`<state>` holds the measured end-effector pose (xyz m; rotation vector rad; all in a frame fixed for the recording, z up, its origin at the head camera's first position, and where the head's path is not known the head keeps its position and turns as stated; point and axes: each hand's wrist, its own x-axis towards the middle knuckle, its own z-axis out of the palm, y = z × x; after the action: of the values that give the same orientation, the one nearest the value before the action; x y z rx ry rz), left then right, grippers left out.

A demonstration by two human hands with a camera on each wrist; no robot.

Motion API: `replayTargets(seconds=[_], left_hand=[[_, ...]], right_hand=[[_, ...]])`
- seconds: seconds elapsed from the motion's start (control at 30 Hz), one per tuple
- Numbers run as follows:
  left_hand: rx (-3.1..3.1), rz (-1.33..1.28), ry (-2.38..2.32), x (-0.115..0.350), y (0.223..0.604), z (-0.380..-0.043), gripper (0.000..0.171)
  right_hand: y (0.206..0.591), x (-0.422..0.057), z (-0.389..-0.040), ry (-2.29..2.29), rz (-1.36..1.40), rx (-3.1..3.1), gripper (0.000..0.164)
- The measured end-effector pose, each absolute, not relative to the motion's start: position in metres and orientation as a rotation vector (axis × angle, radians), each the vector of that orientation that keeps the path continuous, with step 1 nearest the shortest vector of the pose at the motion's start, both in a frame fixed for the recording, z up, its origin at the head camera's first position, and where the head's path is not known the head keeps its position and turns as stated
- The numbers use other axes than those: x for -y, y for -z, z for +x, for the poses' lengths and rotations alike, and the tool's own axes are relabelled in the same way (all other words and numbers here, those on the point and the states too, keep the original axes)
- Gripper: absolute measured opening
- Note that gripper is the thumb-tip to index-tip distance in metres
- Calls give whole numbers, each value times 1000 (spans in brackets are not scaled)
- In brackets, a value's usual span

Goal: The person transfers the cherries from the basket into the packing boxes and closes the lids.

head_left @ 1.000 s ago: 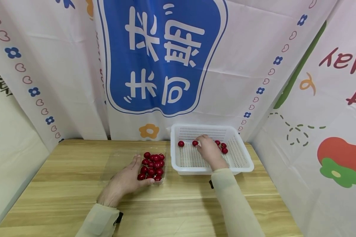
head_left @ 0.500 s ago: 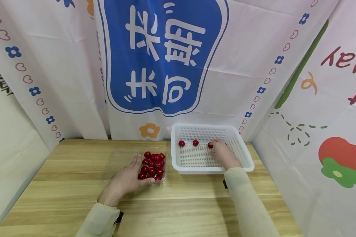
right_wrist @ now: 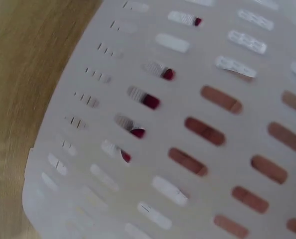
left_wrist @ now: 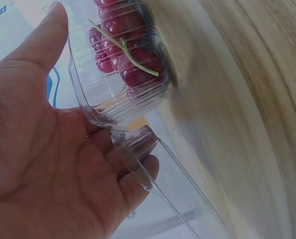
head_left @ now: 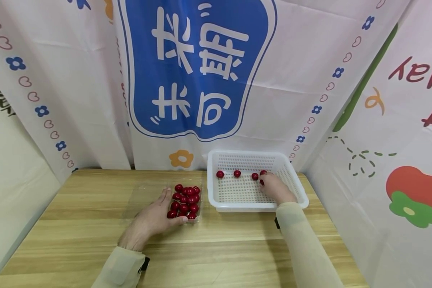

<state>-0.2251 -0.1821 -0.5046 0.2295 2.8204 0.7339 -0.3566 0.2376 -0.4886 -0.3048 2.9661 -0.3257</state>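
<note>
A clear plastic clamshell box (head_left: pixel 201 200) full of red cherries (head_left: pixel 183 208) stands on the table with its lid folded out to the left. My left hand (head_left: pixel 153 216) holds it, thumb along the near side and fingers round the hinge side. In the left wrist view a green stem (left_wrist: pixel 130 57) lies across the cherries behind the ribbed plastic. Inside the white slotted basket (head_left: pixel 219 207), my right hand (head_left: pixel 276 188) pinches a cherry (head_left: pixel 262 182) with its fingertips. More cherries beside it are hidden by this hand. Through the basket's slots, the right wrist view shows bits of fingers (right_wrist: pixel 205 130).
Left of the right hand, a loose row of single cherries (head_left: pixel 237 173) lies along the back of the basket floor. The wooden table (head_left: pixel 209 256) meets a printed cloth (head_left: pixel 180 148) behind, with another cloth (head_left: pixel 363 192) on the right.
My right hand has moved right within the basket. A cherry now sits third in the row, where the hand was half a second ago. The left hand and box have stayed put.
</note>
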Motion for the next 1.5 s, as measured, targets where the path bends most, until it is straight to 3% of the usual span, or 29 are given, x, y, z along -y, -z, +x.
replayTargets(seconds=[0.27,0.53,0.87,1.5], left_hand=[[-2824,223,-742,182,506,-225,128],[-2827,225,-742,183,506,-225,129],[-2831,222,-737,182,505,-224,128],[-2827,221,-739,182,506,-225,128]], right_hand=[[512,-249,-379,304,-385,-2992,22],[521,-251,-387,288,-382,-2944,20],[497,-236,-363,421,-297,-2974,28],[472,-191,-344,487,-481,-3070,35]])
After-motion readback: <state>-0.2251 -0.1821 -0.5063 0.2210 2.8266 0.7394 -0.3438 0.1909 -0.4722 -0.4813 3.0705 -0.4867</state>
